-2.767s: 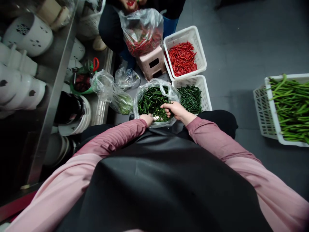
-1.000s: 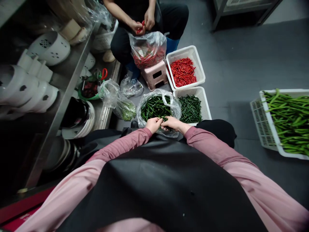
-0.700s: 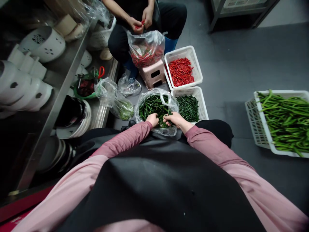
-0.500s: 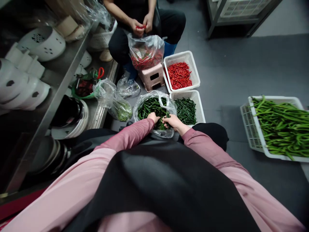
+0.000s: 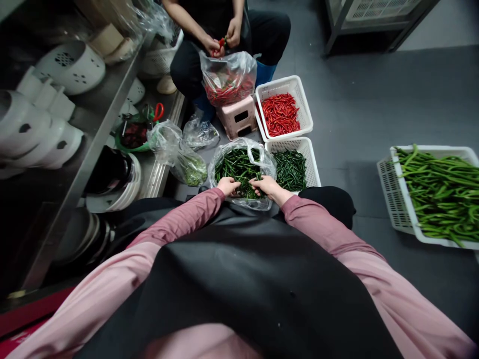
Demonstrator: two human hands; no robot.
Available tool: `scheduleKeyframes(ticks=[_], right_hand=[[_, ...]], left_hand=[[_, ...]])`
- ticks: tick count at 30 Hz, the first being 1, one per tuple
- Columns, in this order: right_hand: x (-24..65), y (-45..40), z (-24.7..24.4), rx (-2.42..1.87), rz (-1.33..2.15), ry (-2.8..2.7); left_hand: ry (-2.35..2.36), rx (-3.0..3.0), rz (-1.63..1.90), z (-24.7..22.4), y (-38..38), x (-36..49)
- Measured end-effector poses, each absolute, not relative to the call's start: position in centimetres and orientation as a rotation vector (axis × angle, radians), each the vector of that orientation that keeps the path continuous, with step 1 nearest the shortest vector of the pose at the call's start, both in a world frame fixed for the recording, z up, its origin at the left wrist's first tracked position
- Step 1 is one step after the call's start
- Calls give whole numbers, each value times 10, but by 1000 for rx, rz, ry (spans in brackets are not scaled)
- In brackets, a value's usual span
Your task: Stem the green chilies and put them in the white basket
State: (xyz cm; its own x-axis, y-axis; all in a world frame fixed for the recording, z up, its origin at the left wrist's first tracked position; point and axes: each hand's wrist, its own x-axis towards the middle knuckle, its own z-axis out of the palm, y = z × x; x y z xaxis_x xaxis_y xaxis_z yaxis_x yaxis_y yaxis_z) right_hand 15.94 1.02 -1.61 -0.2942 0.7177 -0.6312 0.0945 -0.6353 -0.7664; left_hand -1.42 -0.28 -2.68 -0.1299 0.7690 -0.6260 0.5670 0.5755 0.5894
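Green chilies [image 5: 235, 164] fill a clear plastic bag [image 5: 218, 152] in front of me. Over the bag's near left part is my left hand [image 5: 229, 186], its fingers pinched together; what they hold, if anything, is too small to name. My right hand [image 5: 265, 186] is closed around a few green chilies over the bag's right side. Beside the bag, a white basket [image 5: 313, 169] holds more green chilies [image 5: 290, 169]. Behind it, red chilies [image 5: 280, 113] lie in another white basket [image 5: 306, 107].
A person's hands [image 5: 224, 42] hold red chili above a bag of red chilies [image 5: 230, 87] on a pink stool [image 5: 239, 117]. Bowls [image 5: 71, 65] fill the left shelf [image 5: 108, 117]. Long green peppers [image 5: 445, 194] lie in a basket [image 5: 402, 199] at right.
My left hand has moved left, away from my right hand. The other person's hands have shifted, one lifting slightly apart. The view has shifted a little.
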Motion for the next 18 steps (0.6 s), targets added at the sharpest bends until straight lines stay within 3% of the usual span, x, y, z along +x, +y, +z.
scheduleKeyframes(ticks=[6,13,15,18], right_hand=[[158,10,-16,-1500,1984,-894],[152,14,-9,-1360,2035,-726],[152,16,-5,-1435,1914,-934],[153,20,-2,-1605,1429,-1478]], left_hand=[[1865,1227,248,-11,-15,-17],[1867,1816,165,11,-32,-13],[1866,1956,63,15,-35,-10],[1884,2006,-28,21,-38,-8]])
